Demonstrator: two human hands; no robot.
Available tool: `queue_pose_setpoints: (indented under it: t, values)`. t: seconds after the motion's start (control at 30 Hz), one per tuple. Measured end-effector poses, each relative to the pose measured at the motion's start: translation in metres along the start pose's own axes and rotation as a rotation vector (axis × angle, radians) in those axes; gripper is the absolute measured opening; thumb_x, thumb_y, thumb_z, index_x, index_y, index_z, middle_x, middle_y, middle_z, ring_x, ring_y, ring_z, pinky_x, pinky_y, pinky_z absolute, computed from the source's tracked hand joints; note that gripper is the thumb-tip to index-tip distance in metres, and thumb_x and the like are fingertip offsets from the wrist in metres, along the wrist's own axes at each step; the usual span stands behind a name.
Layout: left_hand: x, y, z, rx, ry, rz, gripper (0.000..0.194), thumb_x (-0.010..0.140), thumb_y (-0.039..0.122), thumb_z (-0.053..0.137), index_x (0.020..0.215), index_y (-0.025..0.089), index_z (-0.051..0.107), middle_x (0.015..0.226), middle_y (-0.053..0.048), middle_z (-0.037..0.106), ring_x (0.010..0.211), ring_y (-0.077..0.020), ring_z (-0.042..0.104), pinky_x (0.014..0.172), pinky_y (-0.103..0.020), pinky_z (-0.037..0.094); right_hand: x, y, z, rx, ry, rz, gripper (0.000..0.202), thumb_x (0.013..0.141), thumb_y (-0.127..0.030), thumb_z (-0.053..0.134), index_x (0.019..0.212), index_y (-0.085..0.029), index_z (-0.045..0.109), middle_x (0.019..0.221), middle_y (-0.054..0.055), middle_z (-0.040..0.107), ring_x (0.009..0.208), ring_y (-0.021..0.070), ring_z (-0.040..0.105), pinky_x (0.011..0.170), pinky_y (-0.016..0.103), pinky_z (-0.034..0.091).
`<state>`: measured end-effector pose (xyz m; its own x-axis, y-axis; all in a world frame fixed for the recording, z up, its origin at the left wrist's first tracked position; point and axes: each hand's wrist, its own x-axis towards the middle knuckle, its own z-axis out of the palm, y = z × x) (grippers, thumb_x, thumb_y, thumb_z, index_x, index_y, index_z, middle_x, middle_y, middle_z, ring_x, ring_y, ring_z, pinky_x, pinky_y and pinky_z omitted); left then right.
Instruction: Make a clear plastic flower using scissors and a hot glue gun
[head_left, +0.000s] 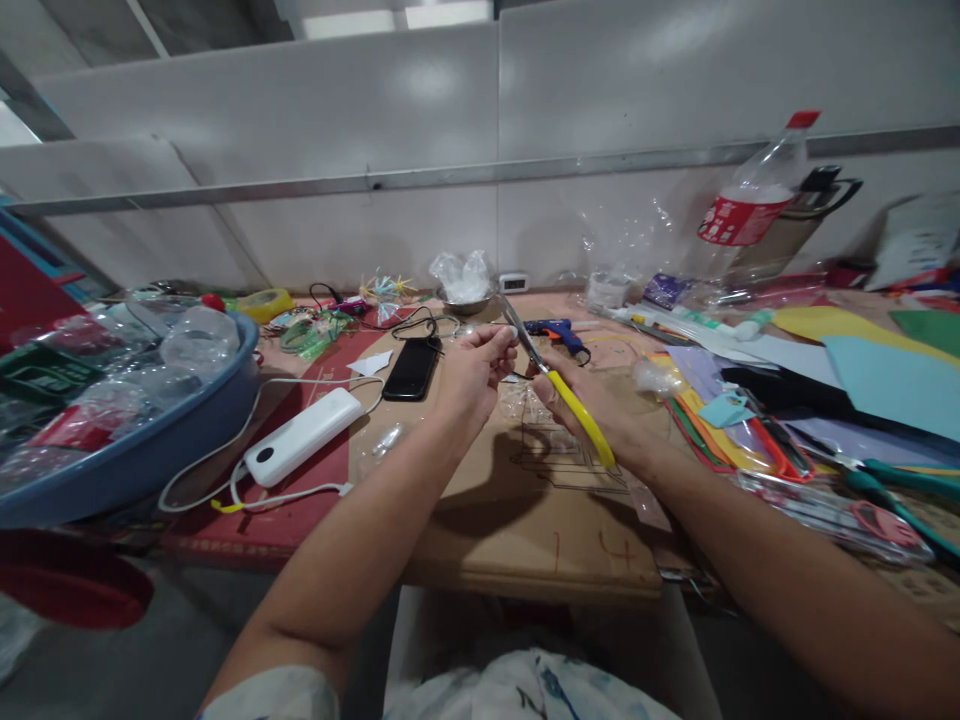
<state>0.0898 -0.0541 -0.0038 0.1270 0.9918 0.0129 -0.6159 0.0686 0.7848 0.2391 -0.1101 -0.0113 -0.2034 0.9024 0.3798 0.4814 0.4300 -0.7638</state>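
My right hand (pixel 561 388) grips a pair of scissors with yellow handles (pixel 582 418) over the cardboard. Their metal blades point up and away, close to the fingertips of my left hand (pixel 477 368). Thumb and fingers of that left hand are pinched together; a small whitish bit (pixel 513 333) shows at their tips, too small to name. Whether the blades touch it I cannot tell. Beneath both hands lies a brown cardboard sheet (pixel 480 540) with red marks at its front edge and scraps of clear plastic on it. Behind the scissors lies a blue glue gun (pixel 559 332).
At left stands a blue basin (pixel 225 400) full of plastic bottles. A white power bank (pixel 304 437) with a cable and a black phone (pixel 411 369) lie left of my hands. Coloured sheets (pixel 892 370), pliers (pixel 885 478) and a large bottle (pixel 750 205) occupy the right side.
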Motion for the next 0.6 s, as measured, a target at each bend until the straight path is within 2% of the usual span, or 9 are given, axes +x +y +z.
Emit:
queue_pose_setpoints:
  t: [0.17,0.33,0.6]
  values:
    - [-0.0013,0.0004,0.0005,0.011,-0.002,0.009,0.019,0.070,0.012,0.083,0.073,0.012,0.064,0.064,0.001,0.063,0.053,-0.0035,0.055,0.053,-0.015,0.041,0.0013,0.0060,0.0005,-0.016,-0.031,0.024,0.042,0.089,-0.061,0.057,0.103,-0.022,0.063,0.077,0.004,0.064,0.068,0.0196,0.058,0.061,0.032,0.046]
    - [-0.0016,0.0006,-0.0001,0.002,-0.011,-0.002,0.017,0.071,0.011,0.082,0.073,0.011,0.065,0.064,0.001,0.063,0.054,-0.0036,0.056,0.054,-0.015,0.041,0.0001,-0.0013,-0.0022,-0.013,-0.015,0.026,0.045,0.086,-0.065,0.060,0.097,-0.022,0.061,0.075,0.003,0.061,0.063,0.0169,0.053,0.058,0.030,0.042]
    - [-0.0002,0.0036,-0.0009,0.015,-0.028,-0.018,0.018,0.071,0.012,0.083,0.072,0.011,0.064,0.065,0.001,0.063,0.055,-0.0035,0.055,0.056,-0.016,0.042,0.0010,0.0060,-0.0005,0.090,-0.057,0.058,0.049,0.084,-0.069,0.062,0.098,-0.022,0.059,0.063,-0.003,0.049,0.054,0.0141,0.046,0.052,0.028,0.037]
